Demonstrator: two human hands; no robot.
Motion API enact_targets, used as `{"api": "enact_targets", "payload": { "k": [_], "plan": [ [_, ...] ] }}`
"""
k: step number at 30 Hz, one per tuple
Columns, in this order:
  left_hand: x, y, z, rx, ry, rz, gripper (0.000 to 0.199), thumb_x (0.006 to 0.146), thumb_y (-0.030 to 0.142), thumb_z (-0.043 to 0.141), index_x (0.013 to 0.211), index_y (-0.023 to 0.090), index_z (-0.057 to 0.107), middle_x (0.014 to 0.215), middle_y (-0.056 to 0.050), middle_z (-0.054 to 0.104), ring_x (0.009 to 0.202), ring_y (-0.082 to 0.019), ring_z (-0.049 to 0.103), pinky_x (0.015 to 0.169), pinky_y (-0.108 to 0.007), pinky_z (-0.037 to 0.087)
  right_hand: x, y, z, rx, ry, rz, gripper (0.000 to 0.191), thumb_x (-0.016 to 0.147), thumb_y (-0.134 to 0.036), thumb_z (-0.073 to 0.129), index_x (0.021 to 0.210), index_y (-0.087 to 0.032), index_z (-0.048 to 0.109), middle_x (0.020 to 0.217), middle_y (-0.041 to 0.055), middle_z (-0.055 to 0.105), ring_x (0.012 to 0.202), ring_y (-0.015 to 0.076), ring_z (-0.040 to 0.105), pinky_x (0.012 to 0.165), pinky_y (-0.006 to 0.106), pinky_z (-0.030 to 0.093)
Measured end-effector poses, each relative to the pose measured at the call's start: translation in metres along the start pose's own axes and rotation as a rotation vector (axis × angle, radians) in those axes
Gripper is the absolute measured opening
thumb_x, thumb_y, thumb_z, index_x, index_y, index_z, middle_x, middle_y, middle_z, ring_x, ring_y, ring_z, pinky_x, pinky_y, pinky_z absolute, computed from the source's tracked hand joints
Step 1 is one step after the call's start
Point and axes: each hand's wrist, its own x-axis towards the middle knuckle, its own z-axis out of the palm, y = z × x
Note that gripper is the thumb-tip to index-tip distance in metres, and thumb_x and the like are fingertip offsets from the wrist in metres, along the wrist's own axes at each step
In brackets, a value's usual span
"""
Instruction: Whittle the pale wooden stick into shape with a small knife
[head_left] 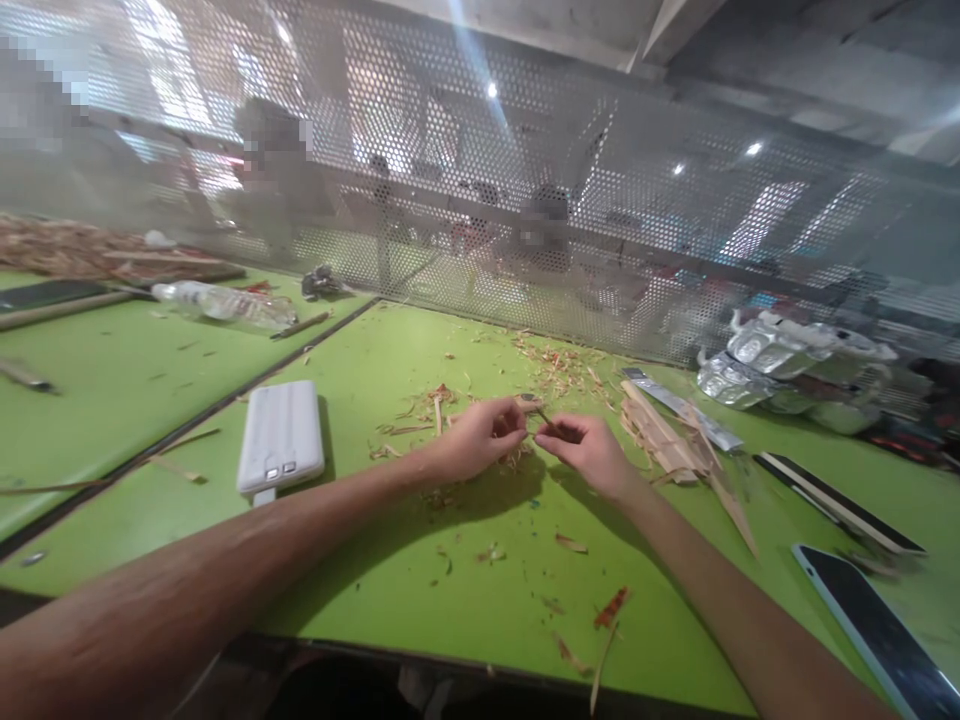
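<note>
Above the green table, my left hand and my right hand are close together near the middle of the view. The fingers of both are pinched. A thin dark stick runs into my right hand's fingers, its upper end near my left fingertips. What my left hand pinches is too small to make out. Wood shavings lie behind and below the hands. To the right of my right hand is a pile of light wood strips.
A white power bank lies left, with a plastic bottle beyond. At right are a phone, a dark flat strip and clear plastic packaging. A perforated metal screen crosses the back, with people behind.
</note>
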Motion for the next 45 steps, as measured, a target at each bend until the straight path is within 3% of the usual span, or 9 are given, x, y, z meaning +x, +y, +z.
{"api": "enact_targets", "payload": {
  "k": [7, 12, 20, 27, 32, 37, 45],
  "plan": [
    [0.002, -0.005, -0.002, -0.060, -0.040, -0.058, 0.008, 0.092, 0.017, 0.058, 0.088, 0.018, 0.052, 0.065, 0.006, 0.054, 0.053, -0.008, 0.050, 0.049, -0.021, 0.038, -0.003, -0.003, 0.003, -0.073, -0.014, -0.028, 0.024, 0.084, -0.044, 0.071, 0.078, -0.021, 0.071, 0.075, 0.0037, 0.068, 0.071, 0.0194, 0.057, 0.067, 0.034, 0.045],
    [0.000, -0.003, -0.004, -0.018, -0.121, -0.028, 0.016, 0.099, 0.028, 0.053, 0.087, 0.018, 0.051, 0.069, 0.003, 0.058, 0.055, -0.010, 0.054, 0.051, -0.022, 0.044, -0.001, -0.002, 0.001, -0.030, -0.007, -0.044, 0.024, 0.082, -0.045, 0.074, 0.078, -0.021, 0.073, 0.076, 0.0031, 0.068, 0.072, 0.0184, 0.057, 0.070, 0.034, 0.046],
    [-0.002, 0.000, -0.007, 0.054, -0.143, -0.043, 0.022, 0.104, 0.037, 0.049, 0.095, 0.017, 0.055, 0.074, 0.000, 0.061, 0.061, -0.012, 0.060, 0.055, -0.024, 0.049, -0.003, 0.000, 0.000, 0.133, -0.011, 0.047, 0.027, 0.078, -0.046, 0.079, 0.088, -0.021, 0.077, 0.062, -0.0013, 0.057, 0.060, 0.0140, 0.049, 0.052, 0.026, 0.036],
    [-0.003, 0.004, -0.007, 0.010, -0.247, -0.014, 0.017, 0.103, 0.031, 0.050, 0.099, 0.016, 0.058, 0.102, -0.008, 0.065, 0.064, -0.010, 0.063, 0.058, -0.026, 0.054, -0.001, -0.003, 0.000, 0.134, -0.096, 0.046, 0.019, 0.079, -0.040, 0.078, 0.081, -0.021, 0.076, 0.061, -0.0010, 0.056, 0.065, 0.0165, 0.054, 0.057, 0.028, 0.040],
    [-0.001, -0.007, -0.009, -0.034, -0.161, -0.050, 0.022, 0.100, 0.039, 0.055, 0.099, 0.018, 0.057, 0.085, -0.003, 0.065, 0.066, -0.012, 0.063, 0.060, -0.027, 0.052, -0.001, 0.000, -0.001, 0.088, -0.026, 0.069, 0.021, 0.081, -0.041, 0.077, 0.084, -0.020, 0.076, 0.062, -0.0014, 0.055, 0.061, 0.0149, 0.049, 0.055, 0.028, 0.038],
    [0.001, -0.009, -0.008, -0.001, -0.105, -0.024, 0.024, 0.095, 0.041, 0.064, 0.099, 0.017, 0.060, 0.088, -0.003, 0.067, 0.067, -0.012, 0.061, 0.062, -0.027, 0.049, 0.000, 0.004, 0.000, 0.061, 0.015, 0.056, 0.023, 0.079, -0.042, 0.078, 0.084, -0.020, 0.075, 0.061, -0.0022, 0.055, 0.058, 0.0129, 0.046, 0.054, 0.027, 0.036],
    [0.000, -0.007, -0.008, -0.028, -0.152, -0.026, 0.014, 0.098, 0.029, 0.056, 0.091, 0.017, 0.055, 0.084, -0.003, 0.067, 0.064, -0.011, 0.062, 0.060, -0.026, 0.050, 0.000, 0.002, 0.002, 0.082, -0.046, 0.021, 0.025, 0.077, -0.042, 0.080, 0.085, -0.018, 0.075, 0.082, 0.0047, 0.072, 0.075, 0.0179, 0.061, 0.068, 0.032, 0.047]
  ]
}}
